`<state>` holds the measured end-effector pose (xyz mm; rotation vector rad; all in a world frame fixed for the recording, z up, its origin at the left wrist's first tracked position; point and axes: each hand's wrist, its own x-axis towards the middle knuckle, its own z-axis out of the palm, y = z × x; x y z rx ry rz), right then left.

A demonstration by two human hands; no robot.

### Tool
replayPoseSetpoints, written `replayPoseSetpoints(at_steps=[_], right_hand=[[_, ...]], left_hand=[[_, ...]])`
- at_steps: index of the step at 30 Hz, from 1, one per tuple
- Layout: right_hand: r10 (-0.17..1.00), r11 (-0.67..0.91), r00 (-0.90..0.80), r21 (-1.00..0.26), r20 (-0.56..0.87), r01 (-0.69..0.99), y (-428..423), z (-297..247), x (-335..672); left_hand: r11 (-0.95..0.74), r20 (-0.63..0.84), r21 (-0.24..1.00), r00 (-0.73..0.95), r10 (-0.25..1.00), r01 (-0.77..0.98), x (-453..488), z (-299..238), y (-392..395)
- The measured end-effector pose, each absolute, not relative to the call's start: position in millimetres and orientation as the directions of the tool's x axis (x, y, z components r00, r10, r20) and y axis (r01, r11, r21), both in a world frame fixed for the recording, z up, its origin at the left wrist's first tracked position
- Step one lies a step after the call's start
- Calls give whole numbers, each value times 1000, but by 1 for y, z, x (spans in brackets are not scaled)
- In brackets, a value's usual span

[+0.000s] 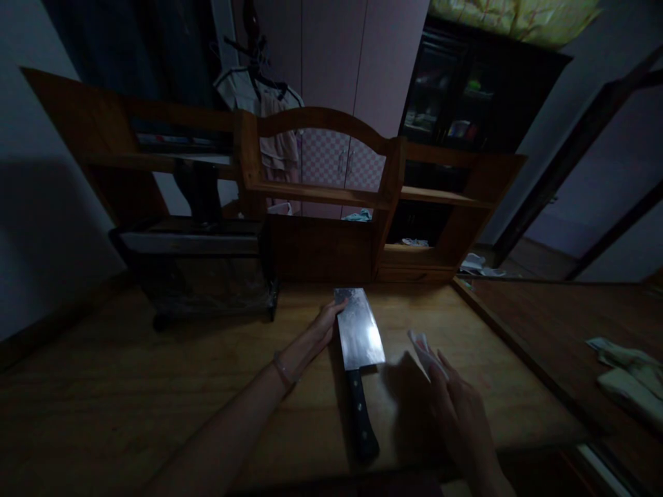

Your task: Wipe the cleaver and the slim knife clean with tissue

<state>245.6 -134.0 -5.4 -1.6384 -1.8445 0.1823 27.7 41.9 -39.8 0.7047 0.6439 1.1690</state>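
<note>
A cleaver (358,331) with a wide steel blade and a black handle lies flat on the wooden desk (155,386), blade pointing away from me. My left hand (327,323) rests at the blade's left edge, fingers bent against it. My right hand (456,407) lies to the right of the handle, fingers closed on a small white folded cloth or tissue (425,352) that sticks out toward the blade.
A dark glass-fronted box (199,273) stands at the back left of the desk. A wooden shelf unit (321,193) rises behind. To the right, a darker table (570,331) carries folded cloths (629,376). The room is dim.
</note>
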Motion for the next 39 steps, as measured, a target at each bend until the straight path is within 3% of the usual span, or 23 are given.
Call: replayPoseSetpoints(at_steps=[6,14,22,28,39], right_hand=[[928,314,-124,-559,351,767,-127,6,222],[897,439,-356,-423,263,793,-113,4,182],[825,561,-514,-445,235,698,-117,20,175],[862,503,-456,-486,223,715,-121,23,194],[927,375,-333,-429,174,822,-122,-3,233]], left_hand=[[221,-72,798,276,959,-560,29,-39,41],[125,-9,900,268,963,-417,26,-27,28],[126,-13,918,289,957,-376,23,-37,30],[107,17,915,301,954,-390,23,-35,30],[100,20,916,292,956,-390,26,-26,28]])
